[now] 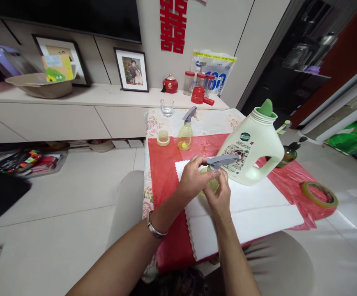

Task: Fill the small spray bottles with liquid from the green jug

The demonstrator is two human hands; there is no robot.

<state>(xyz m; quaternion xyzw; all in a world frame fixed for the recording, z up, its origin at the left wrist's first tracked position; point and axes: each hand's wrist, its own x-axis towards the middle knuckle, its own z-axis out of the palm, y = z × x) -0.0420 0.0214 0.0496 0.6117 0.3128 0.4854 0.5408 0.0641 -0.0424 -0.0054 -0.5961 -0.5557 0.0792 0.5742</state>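
Observation:
A small spray bottle (213,186) with a yellowish see-through body and a grey trigger head stands between my hands over the white sheet. My left hand (193,177) is closed around its left side, with the thumb across the neck just under the head. From the right, my right hand (220,195) grips the body, its fingers partly hiding the bottle. Close behind stands a large pale green detergent jug (255,144), uncapped, with a green spout showing. A second spray bottle (184,135) with a grey head stands farther back, beside a translucent cap (163,138).
White padded paper (242,222) lies on a red plastic sheet (166,185) over a floral tablecloth. A glass cup (166,107) is at the back. To the right are a tape roll (319,194) and a dark pump bottle (289,154). A cabinet (123,123) runs behind.

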